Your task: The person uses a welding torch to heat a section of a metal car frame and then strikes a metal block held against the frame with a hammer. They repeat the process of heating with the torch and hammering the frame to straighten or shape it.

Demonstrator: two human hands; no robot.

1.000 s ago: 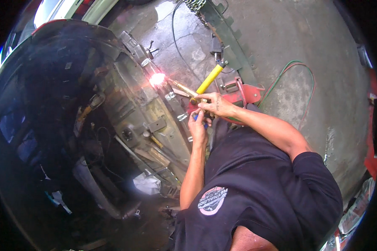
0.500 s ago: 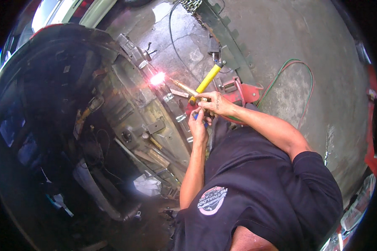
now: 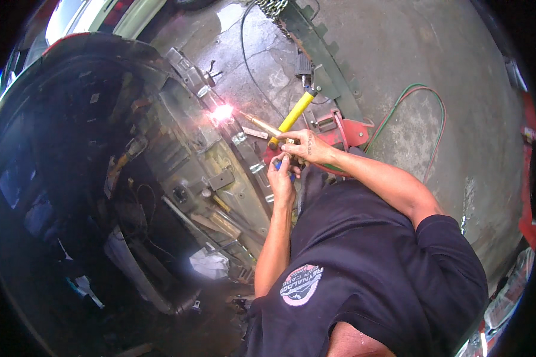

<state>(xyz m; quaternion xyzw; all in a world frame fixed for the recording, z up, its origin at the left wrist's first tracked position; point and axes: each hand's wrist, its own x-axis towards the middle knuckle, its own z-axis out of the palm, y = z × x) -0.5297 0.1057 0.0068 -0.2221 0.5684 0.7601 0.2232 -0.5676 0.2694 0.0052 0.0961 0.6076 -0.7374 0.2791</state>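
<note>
Torch [image 3: 264,125] remains gripped in right hand [image 3: 307,147], blue part [image 3: 278,165] in left hand [image 3: 281,181].

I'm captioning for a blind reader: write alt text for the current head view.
A person's right hand holds a brass-coloured torch pointing toward a bright glare on a metal frame, while the left hand, beside it, grips something blue. A yellow bar slants nearby, and green and red hoses loop over the floor.
</note>
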